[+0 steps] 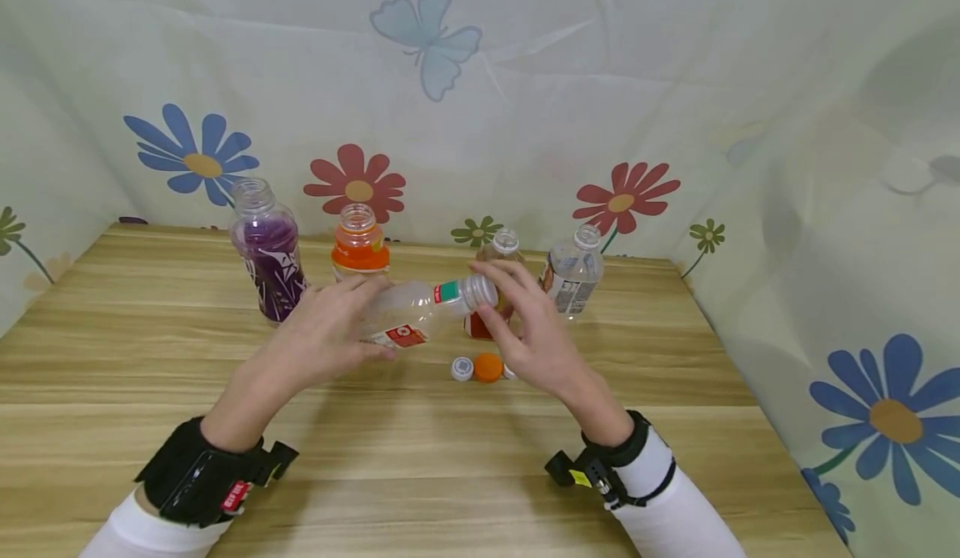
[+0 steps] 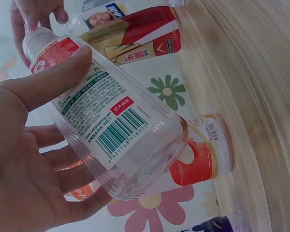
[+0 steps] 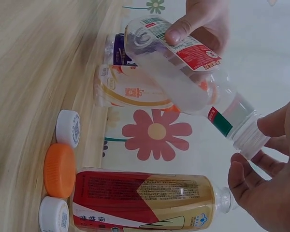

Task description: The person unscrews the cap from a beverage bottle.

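Note:
A clear plastic bottle [image 1: 408, 308] with a red and green label is held tilted above the table, its top toward the right. My left hand [image 1: 330, 324] grips its body, thumb on one side and fingers on the other. At the bottle's translucent cap [image 3: 251, 140], my right hand [image 1: 536, 333] pinches with thumb and fingers. The label's barcode side faces the left wrist view, where the left hand [image 2: 43, 145] wraps the body. Below the bottle, an orange cap [image 1: 488, 368] lies between a white cap [image 1: 462, 369] and another white cap [image 3: 54, 214].
Uncapped bottles stand along the back of the wooden table [image 1: 420, 491]: a purple one [image 1: 270, 266], an orange one [image 1: 360, 249], a red and gold one [image 3: 145, 198] and a clear labelled one [image 1: 576, 270]. A flowered curtain [image 1: 525, 124] hangs behind and beside them.

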Demonstrator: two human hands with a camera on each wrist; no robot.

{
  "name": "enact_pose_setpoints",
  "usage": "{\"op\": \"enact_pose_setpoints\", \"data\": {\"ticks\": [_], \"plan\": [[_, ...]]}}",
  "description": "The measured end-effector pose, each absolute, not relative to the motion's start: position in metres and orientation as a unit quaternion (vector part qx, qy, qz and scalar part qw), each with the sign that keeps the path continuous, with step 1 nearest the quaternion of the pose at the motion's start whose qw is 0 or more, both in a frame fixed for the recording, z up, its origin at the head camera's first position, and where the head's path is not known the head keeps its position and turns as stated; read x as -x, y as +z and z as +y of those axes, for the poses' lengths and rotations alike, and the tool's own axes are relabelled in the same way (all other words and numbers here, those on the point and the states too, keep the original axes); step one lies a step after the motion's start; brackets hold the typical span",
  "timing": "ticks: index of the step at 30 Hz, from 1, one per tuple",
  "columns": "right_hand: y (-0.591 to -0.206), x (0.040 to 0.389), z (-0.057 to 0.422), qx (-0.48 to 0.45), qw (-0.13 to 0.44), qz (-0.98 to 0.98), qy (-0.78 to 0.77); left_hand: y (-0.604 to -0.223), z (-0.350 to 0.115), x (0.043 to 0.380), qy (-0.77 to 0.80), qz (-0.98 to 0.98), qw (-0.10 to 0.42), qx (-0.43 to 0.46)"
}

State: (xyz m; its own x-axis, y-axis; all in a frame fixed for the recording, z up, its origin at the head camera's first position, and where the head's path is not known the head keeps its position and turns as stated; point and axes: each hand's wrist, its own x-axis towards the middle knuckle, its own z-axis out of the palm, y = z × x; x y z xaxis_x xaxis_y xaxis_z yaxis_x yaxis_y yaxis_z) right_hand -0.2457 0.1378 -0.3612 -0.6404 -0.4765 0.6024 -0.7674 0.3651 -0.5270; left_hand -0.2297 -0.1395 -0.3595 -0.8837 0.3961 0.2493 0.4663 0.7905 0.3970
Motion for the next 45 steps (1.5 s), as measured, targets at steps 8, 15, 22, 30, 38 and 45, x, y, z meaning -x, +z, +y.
{"op": "enact_pose_setpoints", "data": {"ticks": [8, 15, 22, 30, 38, 45], "plan": [[-0.358, 0.243, 0.139, -0.401, 0.188, -0.797, 0.41, -0.361, -0.14, 0.231, -0.268, -0.933, 0.043, 0.238], [-0.354, 0.242, 0.141, -0.395, 0.187, -0.791, 0.428, -0.36, -0.138, 0.231, -0.279, -0.932, 0.027, 0.23], [-0.354, 0.243, 0.142, -0.378, 0.18, -0.8, 0.429, -0.358, -0.139, 0.231, -0.29, -0.93, 0.016, 0.224], [-0.355, 0.238, 0.141, -0.303, 0.199, -0.823, 0.438, -0.358, -0.138, 0.23, -0.287, -0.932, 0.012, 0.223], [-0.354, 0.235, 0.14, -0.283, 0.194, -0.83, 0.44, -0.358, -0.138, 0.23, -0.281, -0.934, 0.016, 0.22], [-0.351, 0.233, 0.141, -0.307, 0.201, -0.821, 0.436, -0.357, -0.137, 0.229, -0.283, -0.933, 0.015, 0.223]]}}
